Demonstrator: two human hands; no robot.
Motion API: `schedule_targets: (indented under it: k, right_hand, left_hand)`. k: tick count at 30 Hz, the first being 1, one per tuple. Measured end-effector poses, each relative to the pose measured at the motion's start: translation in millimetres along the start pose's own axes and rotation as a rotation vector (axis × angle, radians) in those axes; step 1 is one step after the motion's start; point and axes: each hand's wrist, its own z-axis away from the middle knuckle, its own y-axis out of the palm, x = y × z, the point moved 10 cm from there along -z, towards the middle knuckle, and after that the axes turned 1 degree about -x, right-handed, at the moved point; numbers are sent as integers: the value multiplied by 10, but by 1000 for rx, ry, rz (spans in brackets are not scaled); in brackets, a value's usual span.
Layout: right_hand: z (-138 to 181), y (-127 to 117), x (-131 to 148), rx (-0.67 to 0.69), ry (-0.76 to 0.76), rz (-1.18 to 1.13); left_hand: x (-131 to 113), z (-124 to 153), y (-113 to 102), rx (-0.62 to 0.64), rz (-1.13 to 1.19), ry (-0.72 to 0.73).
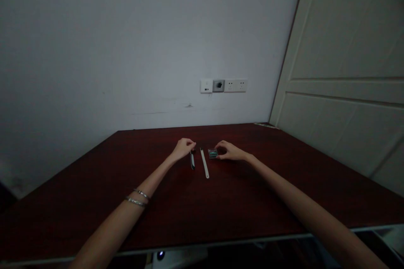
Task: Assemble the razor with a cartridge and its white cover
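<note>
Left hand: the left hand point(183, 148) is over the table point(176, 218), thumb and fingertips drawn close together; whether they pinch anything I cannot tell.
By its fingertips: the far end of a slim tool point(192, 160), dark with a pale face, lying lengthwise toward the near edge; a small dark spot beside the fingers is too small to make out.
Left forearm: two silver bracelets point(135, 201), reaching in across the near edge.
Right hand: the right hand point(229, 151) has its thumb and forefinger curved, pinching a clear box point(213, 154) at its two right corners, a gap showing within the curve.
Clear box: small, greenish contents, flat on the table, nearer the far edge than the near edge.
Between the hands: a white strip point(205, 163), hole in its near end, slightly slanted, well apart from the left and right edges.
Far right corner: a thin pale strip point(267, 125) along the table's rim.
Beyond the far edge: a pale wall point(151, 50) with white sockets point(235, 85) and a grey socket point(219, 85).
Along the right edge: a panelled door point(341, 50).
</note>
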Motion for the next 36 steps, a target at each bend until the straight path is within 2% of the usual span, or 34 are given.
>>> schedule_targets:
  k: [6,20,24,27,29,33,36]
  right_hand:
    - [-63,123,-84,31,15,-3]
    - [-76,216,-218,82,62,42]
    - [-66,180,-310,-5,128,-56]
    - [-11,49,-477,-174,194,-80]
    - [51,-53,-565,-269,192,4]
    - [166,-137,-708,-285,172,245]
    - [237,-174,-835,-274,220,348]
  left_hand:
    - [240,-3,-119,-47,-33,-57]
    - [607,-6,-184,-82,-39,-146]
    - [627,11,-260,-102,-95,-144]
    - [677,32,-368,-137,-168,-143]
    - [756,47,-442,-157,-222,-153]
    - [952,81,-538,-162,-329,-176]
    - [1022,101,-509,-123,-399,-152]
